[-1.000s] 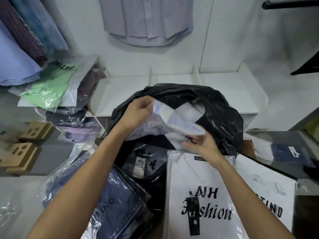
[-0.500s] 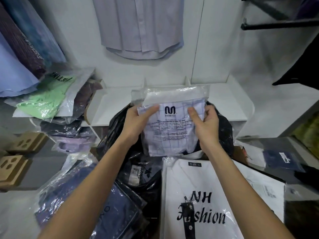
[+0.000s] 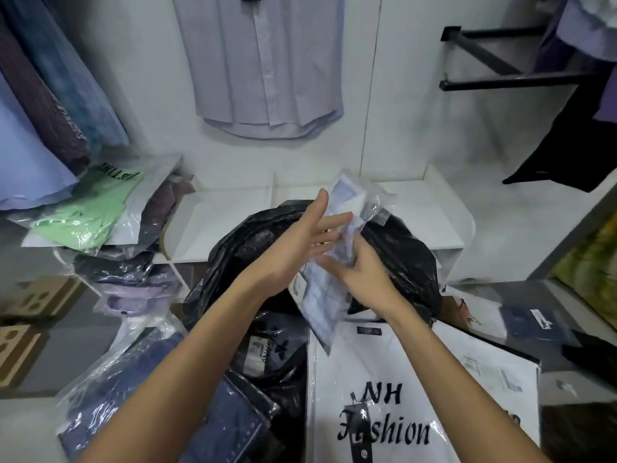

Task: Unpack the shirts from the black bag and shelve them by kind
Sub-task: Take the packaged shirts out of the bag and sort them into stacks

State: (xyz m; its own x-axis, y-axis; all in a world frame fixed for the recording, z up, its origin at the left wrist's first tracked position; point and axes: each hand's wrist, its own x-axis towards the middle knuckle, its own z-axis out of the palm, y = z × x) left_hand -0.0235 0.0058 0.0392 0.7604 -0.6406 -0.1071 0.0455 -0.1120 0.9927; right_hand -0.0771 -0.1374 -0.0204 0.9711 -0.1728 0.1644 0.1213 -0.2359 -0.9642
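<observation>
Cardboard blocks (image 3: 31,300) w/ holes lie left of black wall rail (image 3: 521,76), well apart; rail at upper right.

The white shelf (image 3: 230,222) behind the black bag (image 3: 400,262) lies bare in its three bays, parted by low dividers (image 3: 274,182); a hand could come down onto it from above, past the hem of the hanging shirt (image 3: 267,78). The bag's bulk blocks the shelf's front edge. On the left a green packet (image 3: 86,208) and the stack under it crowd that side, touching the shelf end, it seems. To the right a black rail (image 3: 521,80) juts out well above. Nearer, packed shirts (image 3: 384,396) cover the front
</observation>
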